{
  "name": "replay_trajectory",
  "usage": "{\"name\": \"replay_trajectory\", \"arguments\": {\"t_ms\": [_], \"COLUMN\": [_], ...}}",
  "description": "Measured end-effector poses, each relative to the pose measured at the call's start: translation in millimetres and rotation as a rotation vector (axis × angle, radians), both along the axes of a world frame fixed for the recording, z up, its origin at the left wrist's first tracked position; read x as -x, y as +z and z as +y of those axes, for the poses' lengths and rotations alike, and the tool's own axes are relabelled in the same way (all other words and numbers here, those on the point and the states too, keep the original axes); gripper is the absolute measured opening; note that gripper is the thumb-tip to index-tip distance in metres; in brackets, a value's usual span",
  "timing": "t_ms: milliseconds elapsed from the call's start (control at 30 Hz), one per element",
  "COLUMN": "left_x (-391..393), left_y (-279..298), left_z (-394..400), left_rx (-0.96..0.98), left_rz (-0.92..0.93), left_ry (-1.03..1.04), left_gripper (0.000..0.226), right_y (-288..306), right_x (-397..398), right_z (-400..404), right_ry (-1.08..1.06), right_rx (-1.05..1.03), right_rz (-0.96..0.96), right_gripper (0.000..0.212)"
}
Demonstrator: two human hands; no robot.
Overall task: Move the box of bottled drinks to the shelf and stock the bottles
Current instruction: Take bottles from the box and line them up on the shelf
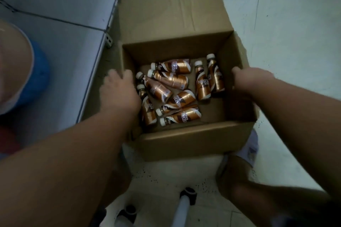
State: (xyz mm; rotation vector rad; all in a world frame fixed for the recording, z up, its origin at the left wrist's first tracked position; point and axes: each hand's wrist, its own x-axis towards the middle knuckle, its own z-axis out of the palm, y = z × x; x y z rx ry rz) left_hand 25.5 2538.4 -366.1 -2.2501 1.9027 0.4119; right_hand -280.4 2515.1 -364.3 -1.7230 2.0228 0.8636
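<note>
An open cardboard box sits in the middle of the view, its flaps folded out. Several copper-brown drink bottles with white caps lie loose on its bottom, and two more stand tilted near the right wall. My left hand grips the box's left wall, fingers curled over the rim. My right hand holds the right wall, its fingers hidden over the edge.
A white shelf board runs along the left, its edge beside the box. A blue and white object sits at the far left. A white tube frame with black joints is below, and pale floor spreads to the right.
</note>
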Motion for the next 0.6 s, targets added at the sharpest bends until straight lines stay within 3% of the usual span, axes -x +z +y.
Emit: {"name": "replay_trajectory", "arguments": {"t_ms": [100,167,367,500,600], "left_x": [20.2,29.8,30.5,26.7,36.8], "left_y": [8.5,-4.8,-80.9,-129.3,-147.1], "left_z": [6.2,6.0,-20.5,-26.6,-16.6], "left_rx": [-0.036,-0.139,-0.217,-0.291,-0.263], "left_rz": [0.158,0.288,0.627,0.587,0.516], "left_ry": [-0.152,-0.105,0.471,0.524,0.490], "left_gripper": [0.059,0.058,0.052,0.069,0.089], "right_y": [5.1,-6.7,-77.7,-114.2,-131.0], "right_x": [-40.1,-66.9,-129.9,-164.9,-187.5], "right_z": [4.5,6.1,-13.8,-48.3,-65.4], "right_ry": [0.018,0.046,0.027,-0.039,0.050], "right_rx": [-0.007,0.013,0.059,0.055,0.006], "right_rz": [-0.131,-0.260,-0.560,-0.709,-0.652], "right_gripper": [0.047,0.041,0.031,0.044,0.047]}}
